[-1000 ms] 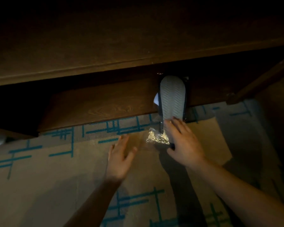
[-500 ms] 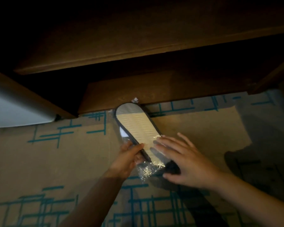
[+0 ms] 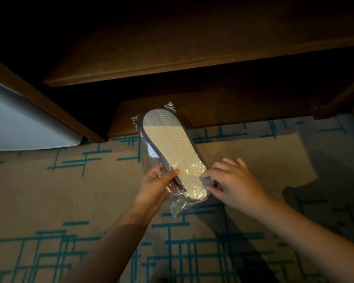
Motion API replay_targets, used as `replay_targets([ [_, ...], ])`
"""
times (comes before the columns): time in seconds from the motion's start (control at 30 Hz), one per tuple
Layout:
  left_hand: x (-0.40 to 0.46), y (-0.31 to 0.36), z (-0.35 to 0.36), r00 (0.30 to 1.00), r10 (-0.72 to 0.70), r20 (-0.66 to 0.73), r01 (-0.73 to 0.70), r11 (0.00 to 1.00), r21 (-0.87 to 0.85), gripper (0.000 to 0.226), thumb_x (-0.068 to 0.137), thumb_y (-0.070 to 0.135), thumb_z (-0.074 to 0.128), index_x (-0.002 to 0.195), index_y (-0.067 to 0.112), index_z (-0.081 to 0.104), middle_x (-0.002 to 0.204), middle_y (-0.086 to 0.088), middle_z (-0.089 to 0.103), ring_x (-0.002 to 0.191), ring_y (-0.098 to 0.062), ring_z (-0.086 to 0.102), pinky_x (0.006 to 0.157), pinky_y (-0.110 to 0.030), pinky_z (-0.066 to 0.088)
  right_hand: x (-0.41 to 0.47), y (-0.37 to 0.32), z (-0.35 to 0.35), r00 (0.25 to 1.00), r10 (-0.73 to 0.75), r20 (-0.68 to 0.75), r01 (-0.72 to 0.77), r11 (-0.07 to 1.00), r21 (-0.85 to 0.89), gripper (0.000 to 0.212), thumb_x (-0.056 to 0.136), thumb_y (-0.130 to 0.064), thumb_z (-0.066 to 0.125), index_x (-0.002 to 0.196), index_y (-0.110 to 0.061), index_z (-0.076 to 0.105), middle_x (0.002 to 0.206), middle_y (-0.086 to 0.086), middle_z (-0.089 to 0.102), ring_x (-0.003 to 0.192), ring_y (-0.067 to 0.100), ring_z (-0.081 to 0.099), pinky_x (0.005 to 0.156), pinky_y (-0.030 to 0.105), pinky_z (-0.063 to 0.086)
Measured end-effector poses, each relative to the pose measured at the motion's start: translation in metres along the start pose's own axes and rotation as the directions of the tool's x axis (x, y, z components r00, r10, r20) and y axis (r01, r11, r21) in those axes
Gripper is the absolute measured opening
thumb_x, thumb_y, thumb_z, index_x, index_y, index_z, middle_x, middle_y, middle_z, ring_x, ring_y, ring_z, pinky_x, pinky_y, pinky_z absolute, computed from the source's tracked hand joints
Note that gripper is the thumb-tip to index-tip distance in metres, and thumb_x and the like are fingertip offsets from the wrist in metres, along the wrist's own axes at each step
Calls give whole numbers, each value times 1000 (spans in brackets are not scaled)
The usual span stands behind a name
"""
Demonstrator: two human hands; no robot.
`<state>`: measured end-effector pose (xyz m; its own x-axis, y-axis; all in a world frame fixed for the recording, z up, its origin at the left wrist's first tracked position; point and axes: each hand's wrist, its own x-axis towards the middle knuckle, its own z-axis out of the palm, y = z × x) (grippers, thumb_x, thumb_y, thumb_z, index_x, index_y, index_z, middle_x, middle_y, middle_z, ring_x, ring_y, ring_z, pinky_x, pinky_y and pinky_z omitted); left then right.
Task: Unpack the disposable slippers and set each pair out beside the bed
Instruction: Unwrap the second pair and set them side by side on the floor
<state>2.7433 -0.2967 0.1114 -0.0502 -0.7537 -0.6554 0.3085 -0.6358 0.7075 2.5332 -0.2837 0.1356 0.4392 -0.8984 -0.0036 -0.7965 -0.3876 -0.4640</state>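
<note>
Both hands hold the slipper pack point(image 3: 173, 158) between them, sole up, above the carpet point(image 3: 49, 190). Left hand point(image 3: 154, 185) grips the pack's left edge, thumb on top, fingers under. Right hand point(image 3: 231, 182) pinches the heel-end plastic wrap point(image 3: 177, 206), fingers curled. Forearms angle inward. Pack's toe points away toward the dark wooden furniture point(image 3: 192, 58).

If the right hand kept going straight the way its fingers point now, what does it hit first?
The right hand points left, its fingertips already at the heel end of the wrapped slippers. It would press into that pack at once; beyond it likely the left hand, though depth is hard to judge.
</note>
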Motion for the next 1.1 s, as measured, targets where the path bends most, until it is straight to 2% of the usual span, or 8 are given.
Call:
replay_targets([
  [0.2,1,7,-4,999,-2,50,7,996,-89,37,81,8,60,117,3,52,113,-19,64,97,-27,67,77,-35,60,2,5,-8,987,155,40,-159,979,128,31,83,-29,58,114,-33,58,103,-16,53,103,4,41,88,28,25],
  [0.33,2,7,-8,999,8,49,-2,992,-129,46,69,13,66,113,4,55,111,-18,66,95,-26,68,74,-34,61,3,3,-13,992,127,-7,-126,988,90,15,82,-26,60,95,-32,67,84,-19,55,92,10,55,89,35,32],
  [0.6,6,17,-32,999,-48,-18,39,945,-324,16,81,10,61,97,9,61,78,-5,76,69,-14,73,55,-22,57,-11,10,-14,943,-330,-44,311,920,-238,14,74,-22,64,87,-24,69,92,-9,70,97,15,51,90,33,34],
  [0.7,4,15,-31,999,-38,-19,28,927,-373,17,79,8,61,96,8,62,79,-7,76,74,-16,73,59,-23,58,-11,2,-12,987,-163,-9,155,950,-271,30,76,-26,64,106,-24,69,83,-9,73,86,16,63,86,39,45],
  [0.8,1,11,-24,999,-26,-43,6,909,-416,15,84,8,58,99,7,61,85,-9,75,77,-18,73,61,-24,59,-6,-19,-12,985,170,-32,-166,981,97,18,84,-29,56,97,-27,68,76,-14,67,75,2,59,76,21,46],
  [0.9,-1,4,-15,997,17,-69,-42,929,-367,13,84,10,59,97,10,58,93,-9,69,78,-11,72,64,-22,58,7,-30,-8,894,424,145,-430,721,544,7,86,-25,61,86,-25,67,77,-14,65,75,0,61,64,12,44],
  [1.0,-4,0,-5,998,28,-58,-49,911,-409,25,79,10,63,102,11,55,108,-17,62,97,-22,63,90,-33,53,16,-38,-5,804,525,280,-536,435,723,4,84,-19,65,88,-19,67,80,-8,66,73,7,61,61,15,43],
  [1.1,-7,1,-1,999,36,-36,-48,905,-422,20,70,11,67,89,11,59,85,-9,67,76,-17,66,70,-29,58,21,-45,-4,714,601,360,-549,160,821,2,84,-16,65,84,-19,65,72,-7,61,58,5,52,56,16,41],
])
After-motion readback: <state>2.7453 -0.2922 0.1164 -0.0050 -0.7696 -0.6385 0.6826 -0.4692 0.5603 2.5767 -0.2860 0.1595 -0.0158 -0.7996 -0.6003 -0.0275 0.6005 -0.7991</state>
